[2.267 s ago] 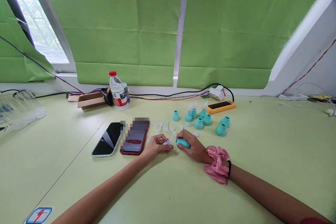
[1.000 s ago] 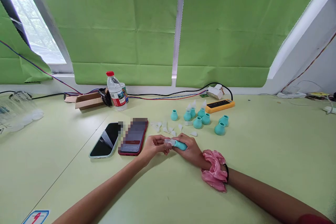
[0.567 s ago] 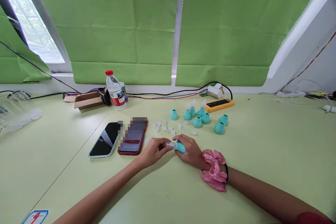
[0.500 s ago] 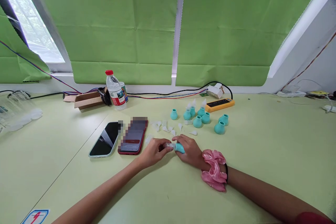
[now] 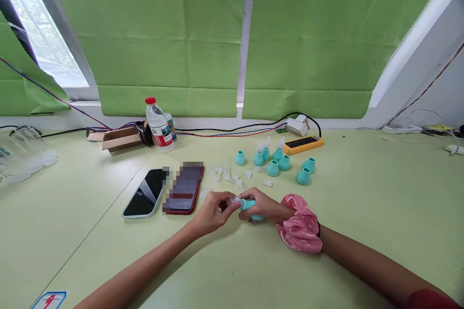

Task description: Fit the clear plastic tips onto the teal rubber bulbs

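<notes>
Over the tabletop (image 5: 232,260), the left hand (image 5: 216,210) pinches one clear plastic fitting (image 5: 234,200) against one turquoise squeeze bulb (image 5: 247,203), gripped by the right hand (image 5: 263,203), newly turned, parts still end to end.

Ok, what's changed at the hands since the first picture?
The left hand and right hand have come together: the clear piece, apart from the teal bulb earlier, now meets its mouth. The right hand has shifted its grip on the bulb. Both pieces remain held. The standing bulbs and red-cased phone stayed put.
</notes>
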Demonstrator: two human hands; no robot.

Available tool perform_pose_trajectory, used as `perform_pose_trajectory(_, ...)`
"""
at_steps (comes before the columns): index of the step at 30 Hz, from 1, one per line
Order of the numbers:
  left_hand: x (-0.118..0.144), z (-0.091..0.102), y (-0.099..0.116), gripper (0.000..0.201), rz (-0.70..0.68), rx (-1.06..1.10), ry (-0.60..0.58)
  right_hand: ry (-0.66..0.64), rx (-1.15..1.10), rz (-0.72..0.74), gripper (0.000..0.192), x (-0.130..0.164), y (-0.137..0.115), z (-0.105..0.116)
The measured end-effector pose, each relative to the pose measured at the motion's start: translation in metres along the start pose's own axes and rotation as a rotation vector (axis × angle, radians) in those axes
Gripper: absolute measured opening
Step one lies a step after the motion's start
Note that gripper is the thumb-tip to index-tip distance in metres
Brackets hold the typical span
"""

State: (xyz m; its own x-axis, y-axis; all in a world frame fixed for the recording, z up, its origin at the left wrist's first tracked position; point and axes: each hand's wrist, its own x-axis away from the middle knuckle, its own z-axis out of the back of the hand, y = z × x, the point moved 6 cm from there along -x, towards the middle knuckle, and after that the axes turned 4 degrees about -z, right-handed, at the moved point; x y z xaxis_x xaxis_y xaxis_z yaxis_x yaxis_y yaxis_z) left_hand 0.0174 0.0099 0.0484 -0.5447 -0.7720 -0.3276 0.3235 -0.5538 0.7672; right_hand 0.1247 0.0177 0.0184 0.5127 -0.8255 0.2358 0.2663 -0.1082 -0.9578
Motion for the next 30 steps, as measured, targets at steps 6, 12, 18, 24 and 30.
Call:
perform_pose_trajectory(6, 0.001, 0.0, 0.015, 0.025, -0.074, -0.054, -0.009, -0.271, -0.19, -0.111, 0.01, 0.004, 0.004, -0.01)
perform_pose_trajectory(12, 0.004, -0.005, 0.019, 0.026, -0.144, -0.152, -0.08, -0.43, -0.187, -0.218, 0.009, 0.006, 0.009, -0.015)
perform_pose_trajectory(18, 0.01, -0.011, 0.027, 0.024, -0.256, -0.184, -0.135, -0.58, -0.1, -0.315, 0.011, 0.013, 0.014, -0.015)
perform_pose_trajectory(24, 0.013, -0.011, 0.034, 0.023, -0.363, -0.241, -0.114, -0.594, -0.12, -0.271, 0.013, 0.02, 0.005, -0.017)
perform_pose_trajectory(30, 0.002, 0.025, 0.03, 0.033, -0.41, -0.425, 0.054, -0.461, -0.152, -0.048, 0.019, 0.009, -0.003, -0.014)
